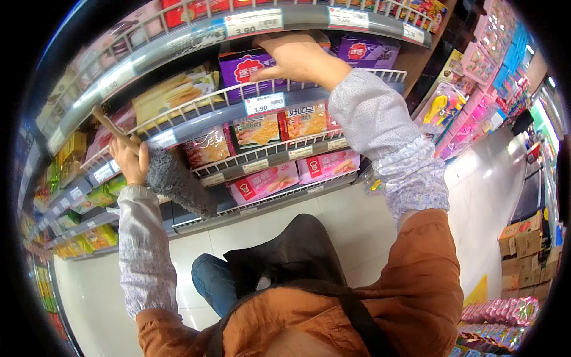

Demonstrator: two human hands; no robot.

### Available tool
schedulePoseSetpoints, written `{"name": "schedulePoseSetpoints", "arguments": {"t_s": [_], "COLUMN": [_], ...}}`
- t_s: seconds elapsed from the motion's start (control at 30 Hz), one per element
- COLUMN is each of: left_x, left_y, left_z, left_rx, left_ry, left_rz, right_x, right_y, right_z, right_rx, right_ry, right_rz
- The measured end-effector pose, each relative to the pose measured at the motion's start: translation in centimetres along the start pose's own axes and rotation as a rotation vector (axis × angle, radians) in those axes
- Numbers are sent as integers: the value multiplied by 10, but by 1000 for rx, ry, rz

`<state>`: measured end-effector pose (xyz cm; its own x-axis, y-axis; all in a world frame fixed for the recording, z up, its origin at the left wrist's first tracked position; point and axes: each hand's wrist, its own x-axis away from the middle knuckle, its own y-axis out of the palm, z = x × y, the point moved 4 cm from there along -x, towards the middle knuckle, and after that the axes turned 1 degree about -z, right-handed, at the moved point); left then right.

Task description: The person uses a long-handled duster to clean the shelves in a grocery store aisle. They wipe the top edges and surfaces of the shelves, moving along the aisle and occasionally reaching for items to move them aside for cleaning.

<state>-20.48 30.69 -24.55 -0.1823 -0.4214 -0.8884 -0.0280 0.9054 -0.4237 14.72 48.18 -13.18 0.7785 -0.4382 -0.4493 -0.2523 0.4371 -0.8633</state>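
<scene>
My left hand [129,159] is closed around the wooden handle [109,125] of a grey fluffy duster [174,180], whose head hangs down in front of the lower shelves. On the upper shelf, my right hand [301,58] reaches over the wire rail to a purple snack box [236,71]. Its thumb lies at the front of the box; the other fingertips are hidden behind the shelf edge above, so a grip cannot be told. A second purple box [370,51] stands to the right. Yellow snack packs [178,91] lie left of the first box.
White wire rails [312,140] and price tags [264,103] run along the shelf fronts. Pink wafer packs [265,180] fill part of the lowest shelf. Hanging toys [441,105] are at the right, with cardboard boxes [522,259] farther down. Tiled floor [357,223] lies below.
</scene>
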Motion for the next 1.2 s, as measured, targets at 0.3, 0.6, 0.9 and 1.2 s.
{"name": "schedulePoseSetpoints", "arguments": {"t_s": [0.3,0.6,0.9,1.2], "left_x": [2,6,0,4], "left_y": [-3,2,2,0], "left_z": [0,-7,-2,-3], "left_rx": [21,2,32,-7], "left_ry": [1,-16,-20,1], "left_rz": [2,-43,-27,4], "right_x": [76,131,111,30], "right_y": [-8,-12,-1,14], "right_z": [54,161,160,48], "right_rx": [-34,-84,142,-250], "right_ry": [177,393,300,37], "right_rz": [451,401,345,-1]}}
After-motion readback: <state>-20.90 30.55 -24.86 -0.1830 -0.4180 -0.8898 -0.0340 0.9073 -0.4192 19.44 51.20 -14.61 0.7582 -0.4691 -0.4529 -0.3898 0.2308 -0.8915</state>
